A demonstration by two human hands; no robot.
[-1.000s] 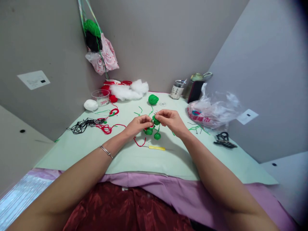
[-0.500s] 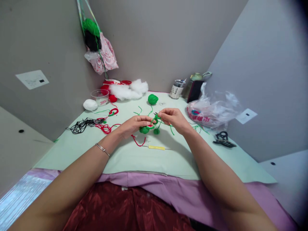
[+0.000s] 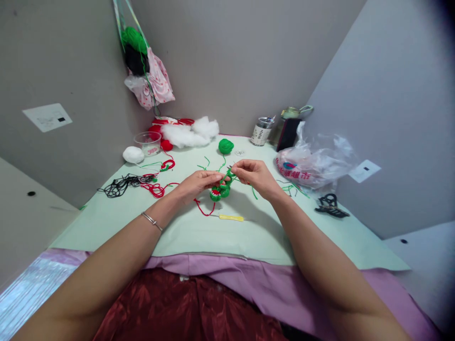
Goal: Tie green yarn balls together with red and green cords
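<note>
Between finger and thumb, my left hand [image 3: 202, 183] pinches a small green crochet piece [image 3: 224, 190] with red and white on one rounded end. The piece hangs in the air above the table. My right hand [image 3: 253, 176] is closed in a pinch at the upper right of the piece, by its green strand; a small dark tip shows at the fingertips, too small to name. On the table in front of me lies a crochet hook with a yellow handle [image 3: 231, 218]. A red yarn end [image 3: 205, 211] lies left of the hook.
Behind my hands sits a green yarn ball [image 3: 226, 146]. Black yarn [image 3: 124, 184], red yarn [image 3: 156, 190] and a clear tub [image 3: 148, 142] are at left, white stuffing [image 3: 190, 134] at the back. To the right are a plastic bag [image 3: 313, 161] and a black hair claw [image 3: 331, 207].
The crochet piece has turned and shifted, so its red and white end now faces me below my left fingers. Both hands stay nearly in place.
</note>
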